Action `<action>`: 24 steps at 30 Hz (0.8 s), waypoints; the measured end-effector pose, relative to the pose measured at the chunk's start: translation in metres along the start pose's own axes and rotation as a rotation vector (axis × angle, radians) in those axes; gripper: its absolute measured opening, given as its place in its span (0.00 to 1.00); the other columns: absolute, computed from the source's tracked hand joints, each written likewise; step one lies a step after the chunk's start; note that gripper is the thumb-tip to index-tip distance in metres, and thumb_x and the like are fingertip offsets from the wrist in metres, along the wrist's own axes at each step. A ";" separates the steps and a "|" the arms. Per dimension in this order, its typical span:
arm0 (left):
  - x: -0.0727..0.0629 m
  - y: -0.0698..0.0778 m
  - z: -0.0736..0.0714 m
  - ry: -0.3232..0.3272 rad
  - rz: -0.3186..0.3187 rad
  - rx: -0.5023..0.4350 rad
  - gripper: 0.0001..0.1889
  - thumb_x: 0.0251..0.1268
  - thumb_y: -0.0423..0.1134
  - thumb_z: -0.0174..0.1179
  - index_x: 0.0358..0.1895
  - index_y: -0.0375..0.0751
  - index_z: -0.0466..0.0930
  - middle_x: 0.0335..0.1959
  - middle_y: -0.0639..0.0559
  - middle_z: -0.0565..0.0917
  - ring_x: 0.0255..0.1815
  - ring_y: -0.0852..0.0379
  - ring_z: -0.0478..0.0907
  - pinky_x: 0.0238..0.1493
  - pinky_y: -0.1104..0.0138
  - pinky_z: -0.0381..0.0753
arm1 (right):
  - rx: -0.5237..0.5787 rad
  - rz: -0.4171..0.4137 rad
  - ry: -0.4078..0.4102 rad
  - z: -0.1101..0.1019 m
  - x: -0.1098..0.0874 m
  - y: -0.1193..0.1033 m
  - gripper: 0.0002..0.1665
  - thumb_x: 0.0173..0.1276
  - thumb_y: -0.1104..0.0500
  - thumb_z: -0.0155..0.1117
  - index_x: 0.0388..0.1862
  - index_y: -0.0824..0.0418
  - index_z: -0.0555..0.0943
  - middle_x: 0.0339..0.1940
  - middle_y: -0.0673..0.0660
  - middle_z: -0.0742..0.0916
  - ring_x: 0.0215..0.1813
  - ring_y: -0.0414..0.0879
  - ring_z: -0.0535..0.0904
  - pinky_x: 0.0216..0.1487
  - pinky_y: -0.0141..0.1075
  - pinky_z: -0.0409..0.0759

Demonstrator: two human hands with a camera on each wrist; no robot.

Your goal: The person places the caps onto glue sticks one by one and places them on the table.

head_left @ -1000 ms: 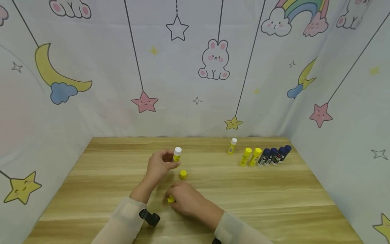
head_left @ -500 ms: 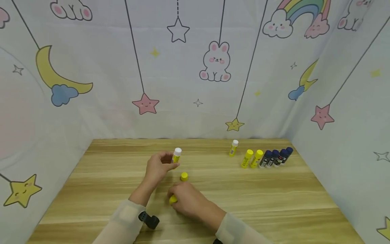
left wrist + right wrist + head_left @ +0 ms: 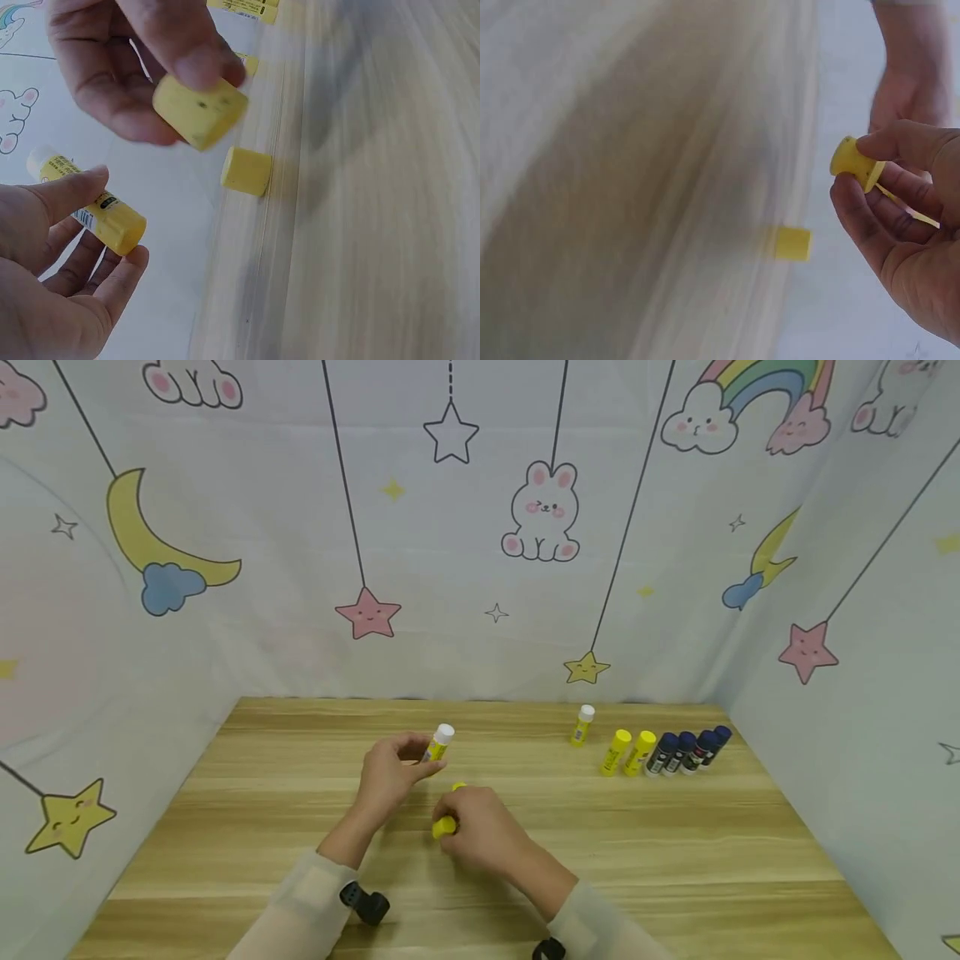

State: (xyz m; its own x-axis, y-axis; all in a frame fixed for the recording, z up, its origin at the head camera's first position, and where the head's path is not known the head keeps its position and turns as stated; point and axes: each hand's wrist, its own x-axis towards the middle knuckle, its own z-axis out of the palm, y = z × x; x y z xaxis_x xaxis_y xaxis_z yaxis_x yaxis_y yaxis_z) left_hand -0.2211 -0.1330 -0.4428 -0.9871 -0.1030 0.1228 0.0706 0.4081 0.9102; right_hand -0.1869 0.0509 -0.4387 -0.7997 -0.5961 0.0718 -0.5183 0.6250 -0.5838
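Note:
My left hand (image 3: 388,778) grips a yellow glue stick (image 3: 438,745) around its labelled barrel, held tilted with the white end up. In the left wrist view its yellow end points to the lower right. Between thumb and fingertips, my right hand (image 3: 486,833) pinches a yellow cap (image 3: 444,827); the right wrist view shows this cap (image 3: 852,160) with a wider rim at one end. A second yellow cap (image 3: 247,171) stands on the table, mostly hidden behind the right hand in the head view.
At the back right of the wooden table (image 3: 300,827) stand a white-topped glue stick (image 3: 582,727), two yellow ones (image 3: 616,753) and several with dark blue caps (image 3: 663,755). A printed curtain (image 3: 450,568) hangs behind the table and along its sides.
The right hand has moved forward and up with its yellow cap, now overlapping the standing cap. The glue stick in the left hand leans more to the right. The head view has shifted slightly.

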 end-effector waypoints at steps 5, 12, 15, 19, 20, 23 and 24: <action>-0.002 0.004 -0.004 -0.003 0.052 0.049 0.17 0.53 0.38 0.79 0.47 0.43 0.87 0.44 0.50 0.89 0.48 0.51 0.85 0.50 0.59 0.87 | 0.233 0.091 0.115 -0.018 -0.005 0.015 0.12 0.59 0.65 0.75 0.41 0.56 0.86 0.38 0.47 0.89 0.40 0.39 0.84 0.40 0.29 0.85; -0.006 0.007 -0.009 0.006 0.217 0.250 0.17 0.56 0.40 0.77 0.49 0.43 0.87 0.44 0.52 0.89 0.46 0.53 0.85 0.48 0.59 0.87 | 0.400 0.219 0.288 -0.047 -0.013 0.041 0.12 0.63 0.62 0.75 0.46 0.57 0.87 0.43 0.50 0.89 0.47 0.46 0.84 0.45 0.38 0.87; -0.006 0.006 -0.009 0.024 0.285 0.340 0.18 0.56 0.39 0.76 0.49 0.42 0.87 0.45 0.51 0.89 0.46 0.53 0.86 0.47 0.59 0.87 | 0.469 0.285 0.352 -0.056 -0.015 0.053 0.13 0.62 0.61 0.76 0.46 0.55 0.88 0.43 0.49 0.89 0.48 0.46 0.84 0.46 0.41 0.85; -0.008 0.006 -0.011 0.046 0.355 0.433 0.18 0.55 0.38 0.77 0.49 0.40 0.87 0.48 0.48 0.88 0.46 0.51 0.86 0.45 0.58 0.87 | 0.530 0.352 0.397 -0.062 -0.019 0.066 0.13 0.63 0.59 0.76 0.47 0.52 0.88 0.47 0.49 0.88 0.51 0.46 0.82 0.50 0.44 0.83; -0.009 0.006 -0.012 0.051 0.372 0.455 0.18 0.55 0.38 0.77 0.50 0.40 0.87 0.48 0.48 0.88 0.47 0.50 0.86 0.46 0.57 0.88 | 0.546 0.364 0.402 -0.062 -0.020 0.069 0.13 0.63 0.59 0.75 0.47 0.52 0.88 0.48 0.49 0.88 0.52 0.47 0.82 0.52 0.44 0.82; -0.012 0.007 -0.013 0.063 0.435 0.523 0.18 0.54 0.37 0.77 0.49 0.39 0.87 0.48 0.47 0.87 0.46 0.49 0.85 0.45 0.58 0.88 | 0.610 0.386 0.419 -0.063 -0.021 0.075 0.14 0.64 0.60 0.75 0.49 0.55 0.88 0.51 0.53 0.88 0.53 0.48 0.82 0.54 0.42 0.83; -0.013 0.007 -0.014 0.066 0.459 0.547 0.18 0.54 0.37 0.77 0.49 0.39 0.87 0.47 0.48 0.87 0.45 0.50 0.85 0.45 0.59 0.87 | 0.631 0.393 0.424 -0.063 -0.021 0.076 0.14 0.64 0.60 0.75 0.50 0.56 0.87 0.51 0.53 0.88 0.53 0.48 0.82 0.54 0.41 0.83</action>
State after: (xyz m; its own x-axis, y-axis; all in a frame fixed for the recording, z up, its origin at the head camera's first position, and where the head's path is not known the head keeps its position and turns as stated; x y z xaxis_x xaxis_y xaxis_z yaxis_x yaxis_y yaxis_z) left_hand -0.2061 -0.1413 -0.4326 -0.8632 0.1407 0.4849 0.3772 0.8181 0.4341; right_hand -0.2287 0.1430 -0.4340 -0.9970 -0.0777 -0.0067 -0.0149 0.2742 -0.9616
